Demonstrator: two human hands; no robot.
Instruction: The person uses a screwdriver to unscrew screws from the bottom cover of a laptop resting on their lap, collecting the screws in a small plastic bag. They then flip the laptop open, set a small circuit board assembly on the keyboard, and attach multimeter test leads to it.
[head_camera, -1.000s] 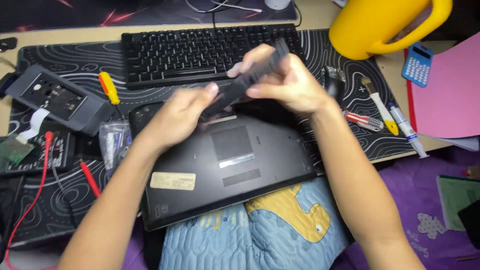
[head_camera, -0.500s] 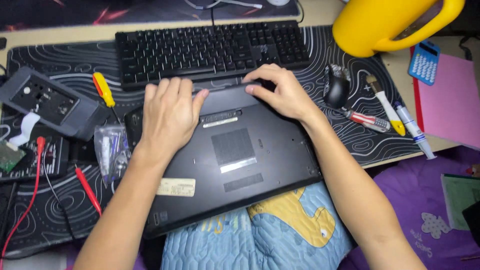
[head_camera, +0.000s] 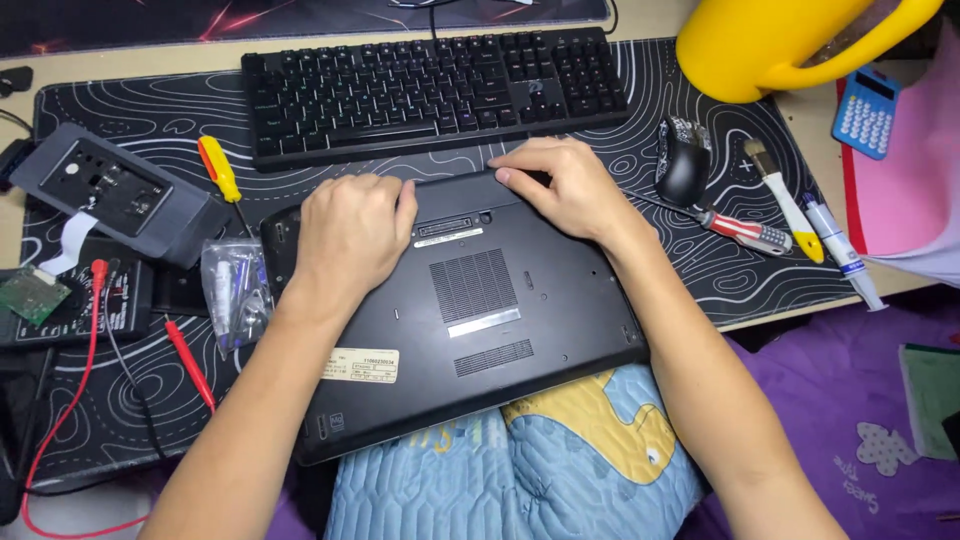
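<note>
A black laptop (head_camera: 470, 320) lies upside down on a patterned desk mat (head_camera: 720, 270), its near edge over a blue and yellow quilted cushion (head_camera: 520, 470). My left hand (head_camera: 350, 235) rests palm down on the laptop's far left part, fingers at the battery area. My right hand (head_camera: 560, 185) presses on the far edge, fingertips on the black battery piece (head_camera: 470, 195) seated in the laptop. Neither hand lifts anything.
A black keyboard (head_camera: 430, 85) lies beyond the laptop. Left: a yellow screwdriver (head_camera: 218, 168), a grey box (head_camera: 110, 190), a plastic bag of small parts (head_camera: 235, 290), red probe leads (head_camera: 185, 350). Right: a mouse (head_camera: 683, 160), a red striped screwdriver (head_camera: 745, 232), a brush (head_camera: 785, 200), a yellow jug (head_camera: 770, 45).
One second ago both hands held a long black battery piece above the laptop. It now sits in the laptop's far edge, and both hands lie flat pressing on it.
</note>
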